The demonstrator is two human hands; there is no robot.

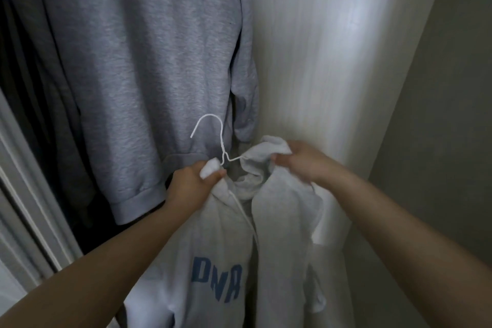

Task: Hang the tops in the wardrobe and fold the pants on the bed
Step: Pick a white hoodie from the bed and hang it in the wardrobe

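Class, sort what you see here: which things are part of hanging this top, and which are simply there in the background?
In the job:
- white hoodie, gripped by left hand and right hand
- white wire hanger, set in its neck

Just there:
- grey sweatshirt, already hanging
- dark clothes behind it
- wardrobe side panel

We see a pale grey hoodie [226,261] with blue block letters on its chest, hanging limp between our two grips. Our left grip [194,181] bunches the fabric at one side of its neck opening; our right grip [300,162] clutches the hood on the other side. A white wire hanger [213,138] rises between the grips, its hook standing free just above the left one, its arms running down into the collar. A white drawstring trails below the neck.
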